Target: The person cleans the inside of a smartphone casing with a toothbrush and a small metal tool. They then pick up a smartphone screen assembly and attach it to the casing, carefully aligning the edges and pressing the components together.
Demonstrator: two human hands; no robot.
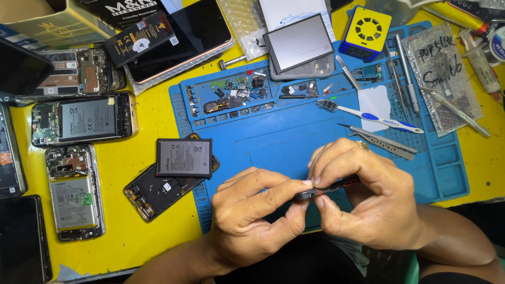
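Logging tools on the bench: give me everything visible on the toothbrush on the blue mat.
The toothbrush lies flat on the blue work mat, above the person's hands and untouched by either. It looks plastic: a white handle with a blue grip section toward its right end. The bristle head points left and looks dark and soiled. Its middle rests across a small white sheet. Metal tweezers lie just below it, whether touching cannot be told.

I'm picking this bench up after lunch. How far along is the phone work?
Done: a black phone frame lies open left of the blue mat, a loose battery resting on it. In hand: the left hand and right hand pinch a thin dark part. Left: small parts sit unfitted in the mat's trays.
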